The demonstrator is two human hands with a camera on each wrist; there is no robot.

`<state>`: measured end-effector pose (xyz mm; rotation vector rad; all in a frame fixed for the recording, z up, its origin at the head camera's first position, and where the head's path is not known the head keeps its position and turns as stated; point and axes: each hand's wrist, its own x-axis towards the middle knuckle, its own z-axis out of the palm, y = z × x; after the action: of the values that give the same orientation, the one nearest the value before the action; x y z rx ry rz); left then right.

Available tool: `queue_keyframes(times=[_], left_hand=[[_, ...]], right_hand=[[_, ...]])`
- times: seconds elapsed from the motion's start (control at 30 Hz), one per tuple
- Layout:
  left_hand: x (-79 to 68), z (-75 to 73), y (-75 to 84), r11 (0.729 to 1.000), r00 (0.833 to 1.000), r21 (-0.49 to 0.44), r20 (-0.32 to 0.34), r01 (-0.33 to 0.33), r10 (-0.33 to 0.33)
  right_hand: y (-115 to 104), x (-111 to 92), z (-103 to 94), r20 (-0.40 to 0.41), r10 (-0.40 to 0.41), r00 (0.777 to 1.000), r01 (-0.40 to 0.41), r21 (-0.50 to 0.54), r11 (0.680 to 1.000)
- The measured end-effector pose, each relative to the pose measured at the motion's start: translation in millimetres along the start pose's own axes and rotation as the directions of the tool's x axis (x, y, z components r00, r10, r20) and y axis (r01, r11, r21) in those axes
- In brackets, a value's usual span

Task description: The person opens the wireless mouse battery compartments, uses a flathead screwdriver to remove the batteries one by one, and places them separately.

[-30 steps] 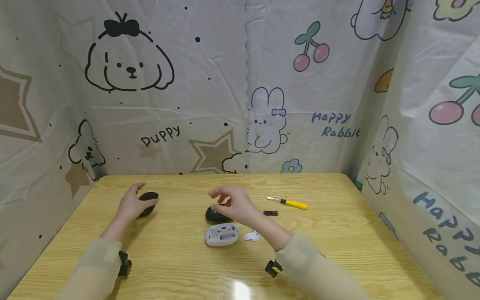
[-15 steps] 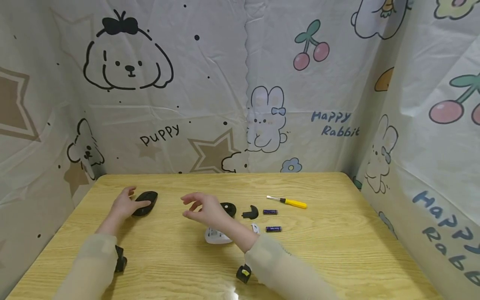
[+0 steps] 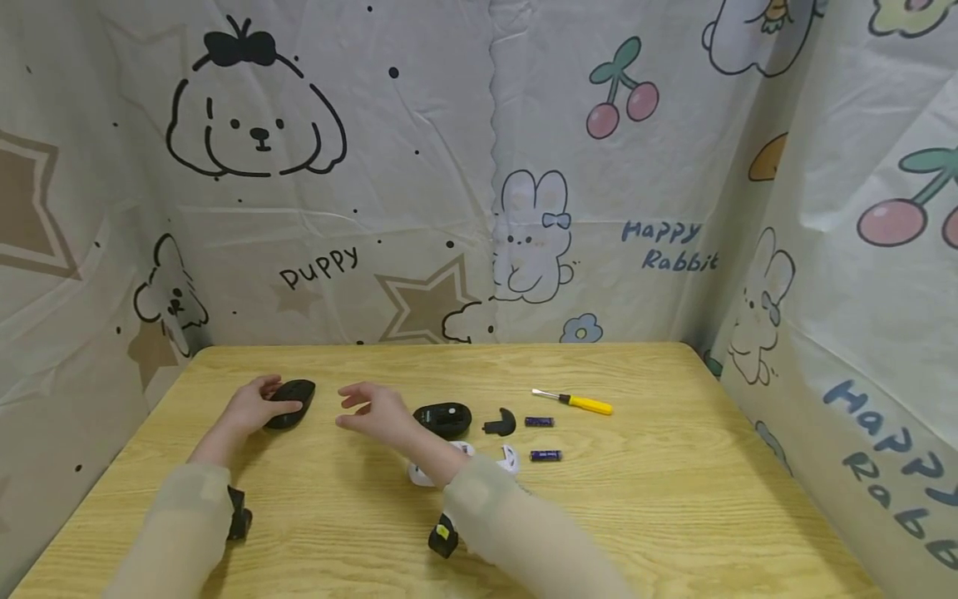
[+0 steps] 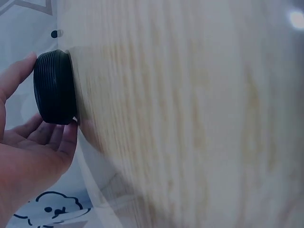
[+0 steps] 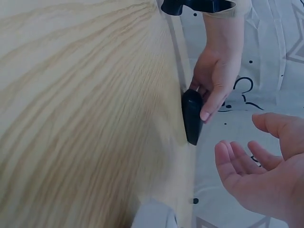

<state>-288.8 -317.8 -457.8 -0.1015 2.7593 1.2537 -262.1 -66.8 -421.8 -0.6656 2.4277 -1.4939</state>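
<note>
At the left of the table a black computer mouse (image 3: 293, 403) lies with my left hand (image 3: 249, 409) gripping it. In the left wrist view the thumb is at one side of the black mouse (image 4: 55, 88) and the fingers are at the other. My right hand (image 3: 377, 413) hovers to the right of that mouse, fingers loosely bent and apart, holding nothing. Behind its wrist sits a second black mouse (image 3: 443, 421), underside up. A white mouse (image 3: 421, 475) is partly hidden under the right forearm.
A black curved cover (image 3: 501, 423) and a white cover piece (image 3: 509, 459) lie right of the mice. Two purple batteries, a rear one (image 3: 539, 422) and a front one (image 3: 545, 456), are beside them. A yellow-handled screwdriver (image 3: 575, 402) lies farther back. Printed curtains (image 3: 419, 200) enclose the table.
My right hand has moved left from above the second black mouse toward the left one, uncovering the black cover and front battery. My left hand has shifted slightly, its fingers closing around its mouse.
</note>
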Motion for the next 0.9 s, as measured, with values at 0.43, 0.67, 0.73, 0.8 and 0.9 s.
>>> queue_keyframes(times=[0.43,0.67,0.73,0.8,0.9], left_hand=[[-8.2,4.2,6.9,0.997,0.998,0.061,0.053,-0.039,0.036],[-19.6,10.5,22.1,0.994,0.993,0.092,0.109,-0.059,0.048],[-23.3,11.3,25.1,0.993,0.991,0.102,0.127,-0.066,0.053],[-27.2,11.9,27.6,0.992,0.989,0.108,0.14,-0.07,0.055],[-33.2,12.4,30.8,0.991,0.986,0.108,0.155,-0.078,0.06]], right_hand=[[-3.8,8.3,21.9,-0.004,0.167,0.986,-0.167,0.044,0.985],[-0.3,6.1,24.7,0.037,0.226,0.973,-0.229,0.084,0.97],[1.9,4.2,24.1,0.054,0.221,0.974,-0.224,0.062,0.973],[3.6,2.1,23.9,0.073,0.227,0.971,-0.231,0.052,0.972],[5.8,-0.7,24.3,0.087,0.246,0.965,-0.252,0.063,0.966]])
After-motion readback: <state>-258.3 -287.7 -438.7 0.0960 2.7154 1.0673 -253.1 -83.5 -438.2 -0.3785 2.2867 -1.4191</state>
